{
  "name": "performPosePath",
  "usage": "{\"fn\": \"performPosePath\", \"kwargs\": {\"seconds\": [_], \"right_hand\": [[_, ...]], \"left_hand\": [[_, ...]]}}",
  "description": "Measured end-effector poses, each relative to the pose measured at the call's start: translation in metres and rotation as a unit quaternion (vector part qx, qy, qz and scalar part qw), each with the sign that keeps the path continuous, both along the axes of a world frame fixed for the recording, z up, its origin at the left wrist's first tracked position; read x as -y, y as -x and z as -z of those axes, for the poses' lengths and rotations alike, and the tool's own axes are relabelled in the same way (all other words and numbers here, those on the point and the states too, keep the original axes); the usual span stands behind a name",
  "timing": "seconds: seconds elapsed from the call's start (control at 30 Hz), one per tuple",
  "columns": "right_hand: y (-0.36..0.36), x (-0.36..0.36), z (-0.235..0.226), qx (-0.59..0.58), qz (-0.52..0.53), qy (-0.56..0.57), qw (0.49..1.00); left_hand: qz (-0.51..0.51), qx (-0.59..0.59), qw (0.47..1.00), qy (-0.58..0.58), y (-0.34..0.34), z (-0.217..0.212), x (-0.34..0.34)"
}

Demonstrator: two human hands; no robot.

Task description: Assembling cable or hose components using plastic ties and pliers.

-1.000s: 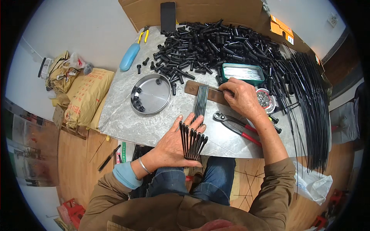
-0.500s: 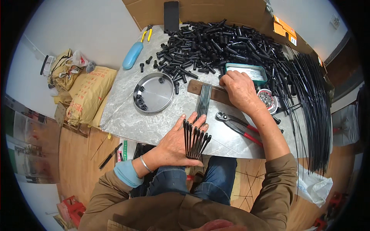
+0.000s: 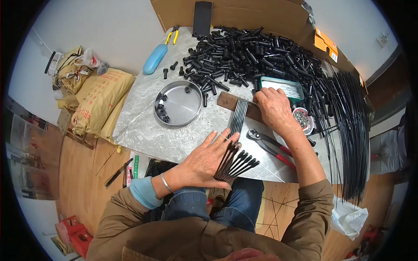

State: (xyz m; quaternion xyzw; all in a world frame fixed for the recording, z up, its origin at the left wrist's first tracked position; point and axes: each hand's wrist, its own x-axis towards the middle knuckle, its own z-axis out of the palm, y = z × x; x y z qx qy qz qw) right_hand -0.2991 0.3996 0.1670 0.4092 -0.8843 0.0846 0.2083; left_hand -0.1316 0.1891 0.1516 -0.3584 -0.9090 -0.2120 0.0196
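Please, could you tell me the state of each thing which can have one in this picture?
Left hand: fingers spread, touching grey rods
Grey rods: side by side, across brown bar
Black stems: fanned out near left thumb
Right hand: fingers bent, grip hidden
Green box: open, holding thin pale pieces
Small tub: open, holding metal bits
Round tray: open, some black parts inside
Red-handled pliers: lying flat, handles apart
Black bolts: heaped loosely

The head fisheye faces down, close above the left hand (image 3: 201, 166) and right hand (image 3: 277, 111).
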Motion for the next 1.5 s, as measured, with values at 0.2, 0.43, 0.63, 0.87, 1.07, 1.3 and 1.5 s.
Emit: {"fn": "performPosePath", "kwargs": {"seconds": [0.2, 0.43, 0.63, 0.87, 1.07, 1.3, 1.5], "right_hand": [[0.001, 0.003, -0.003, 0.053, 0.012, -0.016, 0.998], [-0.002, 0.007, -0.002, 0.194, 0.031, 0.139, 0.971], [-0.010, 0.004, -0.005, 0.201, 0.060, 0.165, 0.964], [-0.014, -0.012, -0.002, 0.112, 0.089, 0.083, 0.986], [-0.009, -0.005, -0.015, 0.137, 0.081, 0.021, 0.987], [-0.001, 0.003, -0.014, 0.142, 0.069, -0.002, 0.987], [0.005, 0.017, -0.007, 0.068, 0.074, 0.130, 0.986]], "left_hand": [[0.005, 0.000, 1.000, -0.007, 0.003, 0.000, -0.003], [0.000, -0.003, 1.000, -0.017, 0.003, -0.001, -0.002], [-0.003, 0.000, 1.000, -0.016, 0.002, 0.001, -0.002], [0.005, 0.012, 1.000, -0.016, 0.003, -0.001, -0.001], [0.006, 0.022, 1.000, -0.018, 0.003, 0.001, 0.001], [0.010, 0.001, 0.999, -0.034, 0.003, 0.002, -0.002], [0.000, 0.011, 0.999, -0.039, 0.001, 0.002, 0.003]]}}
